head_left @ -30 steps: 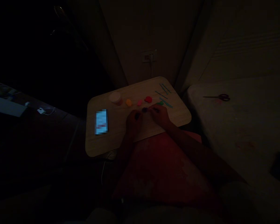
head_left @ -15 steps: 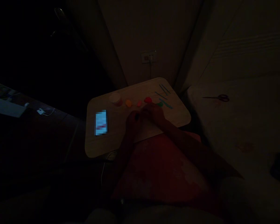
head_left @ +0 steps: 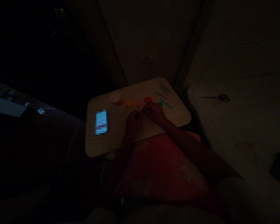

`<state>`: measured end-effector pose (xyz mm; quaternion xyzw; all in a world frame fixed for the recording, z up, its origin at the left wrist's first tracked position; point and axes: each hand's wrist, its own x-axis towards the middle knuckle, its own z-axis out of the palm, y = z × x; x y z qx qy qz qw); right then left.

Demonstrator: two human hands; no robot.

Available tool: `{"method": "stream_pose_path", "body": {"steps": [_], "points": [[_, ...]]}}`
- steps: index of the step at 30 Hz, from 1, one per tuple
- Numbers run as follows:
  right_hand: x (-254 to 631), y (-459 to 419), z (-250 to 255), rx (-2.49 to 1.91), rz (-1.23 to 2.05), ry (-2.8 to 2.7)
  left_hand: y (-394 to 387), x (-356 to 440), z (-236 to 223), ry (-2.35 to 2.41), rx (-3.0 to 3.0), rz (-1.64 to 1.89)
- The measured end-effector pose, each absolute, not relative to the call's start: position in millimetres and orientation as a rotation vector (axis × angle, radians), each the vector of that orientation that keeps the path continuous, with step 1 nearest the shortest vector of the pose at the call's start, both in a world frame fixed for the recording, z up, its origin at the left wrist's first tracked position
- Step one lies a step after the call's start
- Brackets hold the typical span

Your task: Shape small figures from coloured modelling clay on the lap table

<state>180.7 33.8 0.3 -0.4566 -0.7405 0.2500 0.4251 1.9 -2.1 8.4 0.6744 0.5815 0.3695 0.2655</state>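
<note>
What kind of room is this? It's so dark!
Probably a dim room in a home: there's a wood-look table with a red lump on it, a wall socket behind, and scissors on a pale surface, perhaps a bed.

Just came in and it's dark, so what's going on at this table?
A person's left hand and right hand are close together over the wooden table; it is too dark to tell what they hold. Beyond them lie an orange lump, a pink lump, a red lump and a green lump, clay-like. A lit phone lies at the table's left.
</note>
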Motion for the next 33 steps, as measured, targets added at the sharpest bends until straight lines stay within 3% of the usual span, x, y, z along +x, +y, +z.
{"method": "stream_pose_path", "body": {"steps": [20, 33], "points": [[182.7, 41.5, -7.2, -1.124, 0.574, -1.834, -1.6, 0.1, 5.2, 1.542, 1.796, 1.033], [185.6, 37.5, -11.1, -0.98, 0.772, -1.665, 0.0, -1.2, 1.8, 1.524, 1.802, 1.077]]}}
